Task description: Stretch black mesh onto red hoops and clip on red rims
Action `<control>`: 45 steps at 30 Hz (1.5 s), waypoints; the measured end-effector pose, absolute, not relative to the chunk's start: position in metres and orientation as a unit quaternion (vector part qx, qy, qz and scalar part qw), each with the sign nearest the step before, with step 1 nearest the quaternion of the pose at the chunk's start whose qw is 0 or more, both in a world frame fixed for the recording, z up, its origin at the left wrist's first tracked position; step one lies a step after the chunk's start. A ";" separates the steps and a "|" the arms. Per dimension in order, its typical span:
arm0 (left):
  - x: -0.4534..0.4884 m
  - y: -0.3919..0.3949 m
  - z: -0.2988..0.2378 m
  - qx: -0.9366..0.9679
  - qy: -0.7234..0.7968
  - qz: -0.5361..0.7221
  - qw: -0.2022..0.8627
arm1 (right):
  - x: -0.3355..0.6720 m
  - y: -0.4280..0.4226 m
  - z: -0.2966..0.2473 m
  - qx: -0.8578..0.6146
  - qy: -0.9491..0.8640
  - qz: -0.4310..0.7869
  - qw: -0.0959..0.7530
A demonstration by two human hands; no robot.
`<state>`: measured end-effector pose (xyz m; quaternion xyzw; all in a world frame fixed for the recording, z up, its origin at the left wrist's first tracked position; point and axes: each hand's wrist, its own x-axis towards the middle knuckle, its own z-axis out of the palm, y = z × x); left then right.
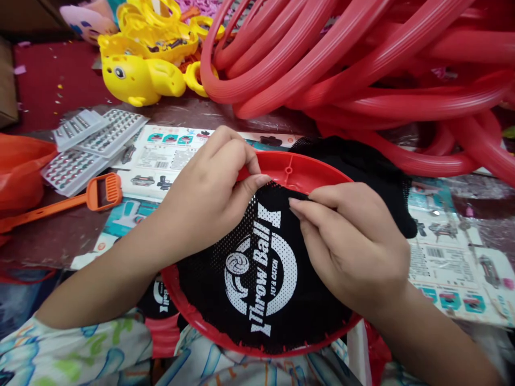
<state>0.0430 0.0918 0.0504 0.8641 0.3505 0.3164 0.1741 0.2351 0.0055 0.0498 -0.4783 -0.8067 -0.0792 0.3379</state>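
A black mesh net (pixel 225 268) with white "Throw Ball" lettering stretches across a round red plastic ring (pixel 309 171). The ring rests against my lap and the table edge. Along the lower rim the net's edge meets small red pegs; at the top, part of the ring's inner wall is bare. My left hand (pixel 217 182) pinches the net's edge at the upper left of the rim. To its right, my right hand (pixel 354 241) pinches the net's edge between thumb and fingers, just below the bare stretch of ring.
Red plastic hoops (pixel 322 64) are heaped at the back right, beside more black mesh (pixel 354 161). Yellow toy parts (pixel 140 75) lie at the back left. Printed card sheets (pixel 454 262) cover the tabletop. Clear trays (pixel 80 166) and an orange plastic piece (pixel 100 193) sit at left.
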 end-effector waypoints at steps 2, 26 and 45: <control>0.044 0.092 0.048 0.863 0.356 0.321 0.160 | 0.235 0.007 0.049 -0.477 -0.803 -0.092 0.344; 0.048 0.099 0.036 0.860 0.362 0.342 0.115 | 0.237 0.016 0.039 -0.492 -0.798 -0.138 0.320; 0.049 0.096 0.039 0.845 0.361 0.351 0.180 | 0.239 0.009 0.048 -0.532 -0.786 -0.103 0.298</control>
